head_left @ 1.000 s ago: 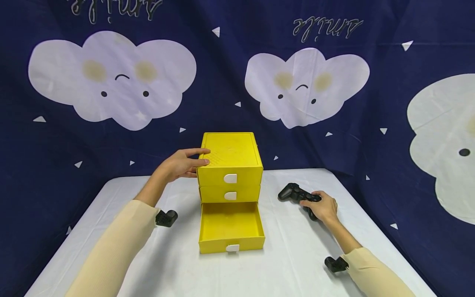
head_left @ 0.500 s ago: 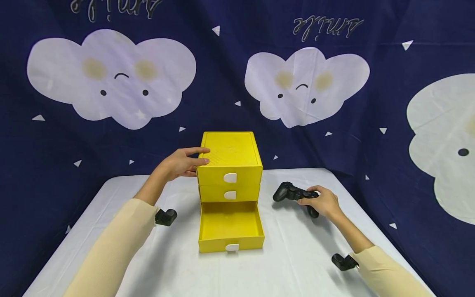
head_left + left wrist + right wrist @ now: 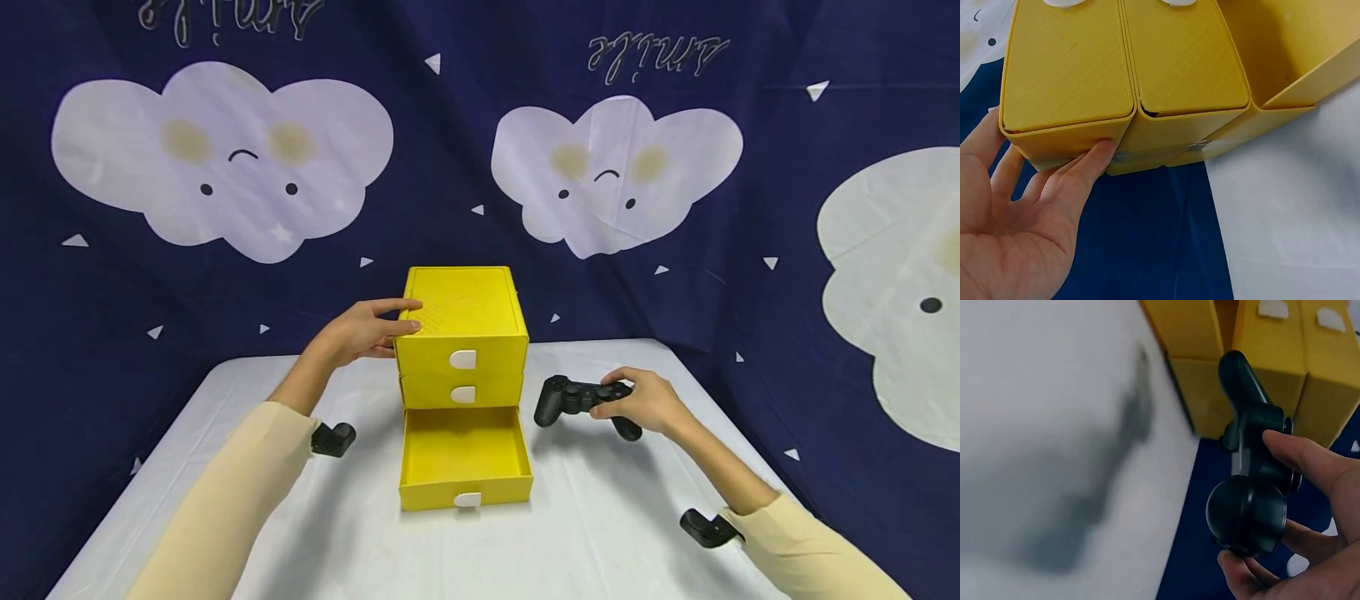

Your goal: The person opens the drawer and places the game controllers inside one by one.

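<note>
A yellow desktop drawer unit (image 3: 468, 304) with white pull tabs stands mid-table; its two upper drawers are pushed in. The bottom drawer (image 3: 427, 494) is pulled out, and nothing lies inside it. My left hand (image 3: 358, 335) rests on the unit's upper left edge, fingers extended over the top and against the side, as the left wrist view also shows (image 3: 1016, 231). To the right of the unit, my right hand (image 3: 647, 403) pinches a black game controller (image 3: 573, 398) by its right part. In the right wrist view the controller (image 3: 1249, 509) is above the table, its shadow below.
A white cloth (image 3: 360, 542) covers the table. Behind and at the right hangs a dark blue curtain (image 3: 442, 167) printed with clouds. Black wrist cameras sit at both cuffs, the left camera (image 3: 333, 439) and the right camera (image 3: 708, 528).
My right hand has lifted the game controller and carried it left, closer to the drawer unit, turning it more level. The left hand and the drawers stay as they were.
</note>
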The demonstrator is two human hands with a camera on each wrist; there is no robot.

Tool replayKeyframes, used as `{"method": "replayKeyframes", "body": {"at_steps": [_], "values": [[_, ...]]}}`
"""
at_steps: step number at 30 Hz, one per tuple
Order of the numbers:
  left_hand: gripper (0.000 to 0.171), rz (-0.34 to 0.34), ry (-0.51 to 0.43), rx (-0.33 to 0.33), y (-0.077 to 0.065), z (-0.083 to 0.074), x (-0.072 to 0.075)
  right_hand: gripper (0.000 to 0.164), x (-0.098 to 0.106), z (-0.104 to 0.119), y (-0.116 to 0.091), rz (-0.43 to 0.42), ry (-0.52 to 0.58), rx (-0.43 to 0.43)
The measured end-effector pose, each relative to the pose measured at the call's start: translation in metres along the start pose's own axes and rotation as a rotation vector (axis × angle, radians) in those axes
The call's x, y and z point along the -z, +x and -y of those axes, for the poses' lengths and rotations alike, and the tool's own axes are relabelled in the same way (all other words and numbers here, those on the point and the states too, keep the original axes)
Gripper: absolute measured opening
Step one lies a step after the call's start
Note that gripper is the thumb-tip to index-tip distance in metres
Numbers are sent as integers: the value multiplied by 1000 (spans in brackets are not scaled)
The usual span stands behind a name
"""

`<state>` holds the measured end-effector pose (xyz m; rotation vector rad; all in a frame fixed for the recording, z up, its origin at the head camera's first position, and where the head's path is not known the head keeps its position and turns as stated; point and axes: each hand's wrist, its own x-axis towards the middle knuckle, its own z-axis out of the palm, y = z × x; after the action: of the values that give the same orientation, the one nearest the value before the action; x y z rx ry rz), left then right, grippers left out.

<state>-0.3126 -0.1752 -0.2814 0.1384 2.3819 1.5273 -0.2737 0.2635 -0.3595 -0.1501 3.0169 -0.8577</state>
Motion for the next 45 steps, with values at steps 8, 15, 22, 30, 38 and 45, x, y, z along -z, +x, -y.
{"method": "replayKeyframes", "body": {"at_steps": [8,15,22,30,38,45], "values": [[60,-5,-2,1,0,1,0,57,5,27,-11,131,58,33],[59,2,-13,1,-1,1,1,57,-2,46,-16,229,105,46],[59,11,-4,-9,-3,-1,2,56,-13,63,-15,260,133,88],[60,15,-1,-12,-3,-1,1,54,-31,81,-11,285,165,129],[59,-7,1,3,-2,-2,-1,52,-54,98,-7,259,167,177],[60,-6,-4,12,-2,-2,0,51,-75,109,-4,210,140,235]]}}
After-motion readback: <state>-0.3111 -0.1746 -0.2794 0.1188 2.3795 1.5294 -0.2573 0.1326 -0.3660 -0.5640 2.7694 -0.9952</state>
